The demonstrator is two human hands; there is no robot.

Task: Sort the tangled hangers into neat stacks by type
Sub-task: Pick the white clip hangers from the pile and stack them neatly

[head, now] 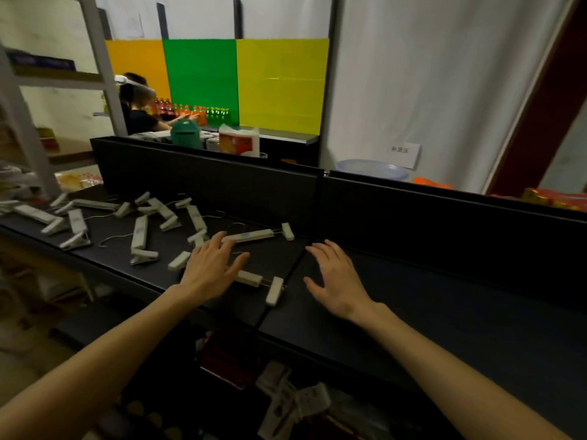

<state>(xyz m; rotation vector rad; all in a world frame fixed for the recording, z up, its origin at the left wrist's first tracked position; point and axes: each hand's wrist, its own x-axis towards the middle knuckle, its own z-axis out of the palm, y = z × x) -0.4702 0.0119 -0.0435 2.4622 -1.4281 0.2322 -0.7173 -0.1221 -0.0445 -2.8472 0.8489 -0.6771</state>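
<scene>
Several white clip hangers with thin wire hooks lie scattered and tangled point(139, 230) across the left half of a black shelf top point(444, 306). One hanger point(254, 235) lies straight near the back wall. Another hanger point(263, 282) lies near the front edge, partly under my left hand point(211, 265). That hand hovers flat, fingers spread, between these two hangers and holds nothing. My right hand point(336, 279) is open with spread fingers over the bare shelf to the right of the seam, apart from any hanger.
A black back panel point(222, 182) rises behind the shelf. A grey metal rack point(28, 131) stands at the left. Beyond the panel are coloured boards, bottles, a tissue pack point(238, 141) and a seated person point(139, 106). Packaged goods lie on the shelf below.
</scene>
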